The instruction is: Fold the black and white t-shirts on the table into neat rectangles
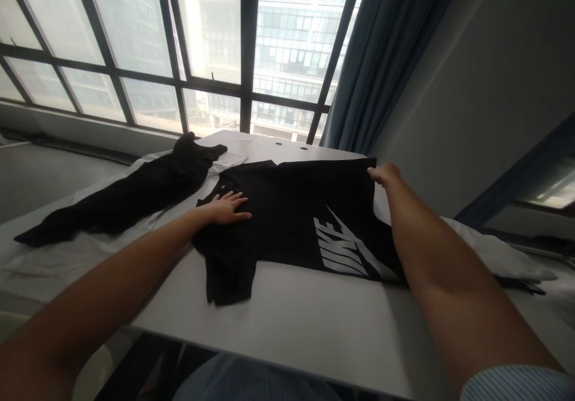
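Closest to the camera at lower right, a striped sleeve (pixel 516 383), with bare right forearm (pixel 458 281) reaching up from it; bare left forearm (pixel 103 287) slanting in from lower left. Between them, a black T-shirt (pixel 287 209), spread across the middle of a white desk (pixel 305 329), collar end to the left, hem end to the right. Bears big pale lettering and a swoosh (pixel 344 245) near the hem; one short sleeve (pixel 231 278) pointing toward the desk's near edge. At the collar end, left hand (pixel 227 208) laid palm down on the fabric, fingers apart, thumb out to the side. At the far corner of the hem, right hand (pixel 385 174), closed on the cloth, thumb in view, other fingertips hidden. Left of the T-shirt, lying lengthwise over white cloth (pixel 101 251), a rumpled black garment (pixel 135 197). Beyond the right forearm, a white garment (pixel 498 251) with dark cloth under its edge. Near the desk's far edge, two small dark discs (pixel 304 148). Behind, black-framed windows (pixel 211 29) and a blue-grey curtain (pixel 386 47) to the right.
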Demonstrator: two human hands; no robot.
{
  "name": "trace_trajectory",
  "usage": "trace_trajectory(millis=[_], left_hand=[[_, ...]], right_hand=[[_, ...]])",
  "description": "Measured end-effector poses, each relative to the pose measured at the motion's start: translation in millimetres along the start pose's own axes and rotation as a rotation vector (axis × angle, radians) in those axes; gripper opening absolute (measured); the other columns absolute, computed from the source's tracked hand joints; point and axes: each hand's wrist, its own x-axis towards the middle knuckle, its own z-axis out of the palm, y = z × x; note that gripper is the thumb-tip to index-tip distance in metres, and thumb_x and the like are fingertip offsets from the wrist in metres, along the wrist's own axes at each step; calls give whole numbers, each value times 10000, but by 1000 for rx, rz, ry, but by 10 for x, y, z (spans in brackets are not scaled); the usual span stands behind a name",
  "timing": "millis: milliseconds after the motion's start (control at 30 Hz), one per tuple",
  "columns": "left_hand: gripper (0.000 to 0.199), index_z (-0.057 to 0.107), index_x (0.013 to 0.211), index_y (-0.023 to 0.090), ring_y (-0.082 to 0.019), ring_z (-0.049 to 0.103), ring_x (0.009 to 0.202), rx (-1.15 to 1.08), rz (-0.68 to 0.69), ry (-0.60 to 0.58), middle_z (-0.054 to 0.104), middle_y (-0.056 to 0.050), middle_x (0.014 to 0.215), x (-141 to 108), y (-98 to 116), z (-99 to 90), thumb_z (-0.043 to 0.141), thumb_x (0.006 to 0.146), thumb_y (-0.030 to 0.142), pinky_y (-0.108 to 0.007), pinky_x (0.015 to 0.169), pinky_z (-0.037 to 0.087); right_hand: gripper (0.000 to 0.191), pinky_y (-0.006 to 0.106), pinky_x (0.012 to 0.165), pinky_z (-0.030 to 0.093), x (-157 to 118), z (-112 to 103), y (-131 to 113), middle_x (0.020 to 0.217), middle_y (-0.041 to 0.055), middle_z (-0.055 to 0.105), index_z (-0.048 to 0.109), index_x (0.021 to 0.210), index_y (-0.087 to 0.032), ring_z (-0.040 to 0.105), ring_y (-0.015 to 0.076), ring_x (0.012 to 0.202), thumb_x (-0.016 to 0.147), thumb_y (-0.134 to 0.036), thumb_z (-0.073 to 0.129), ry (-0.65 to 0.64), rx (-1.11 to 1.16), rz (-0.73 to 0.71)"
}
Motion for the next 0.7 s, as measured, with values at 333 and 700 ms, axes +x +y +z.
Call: trace_trajectory(millis=[333, 700], left_hand=[[997, 343, 1608, 286, -410, 120, 1559, -25, 9, 3, 190, -114, 1698, -8, -5, 6, 448, 800, 862, -622, 1211, 123], [1038, 315, 1615, 313, -426, 82, 1560, -24, -11, -10, 156, -106, 1704, 18, -21, -30, 494, 757, 869, -686, 1185, 105]], right_hand=[[706, 376, 1143, 428, -959, 458, 337, 1502, 155, 552, 570, 1459, -142, 554, 311, 1354, 900, -571, 613, -590, -169, -490], [696, 469, 1188, 356, -838, 630, 952, 1545, 211, 481, 502, 1504, -125, 432, 324, 1455, 998, -592, 398, -432, -300, -341]])
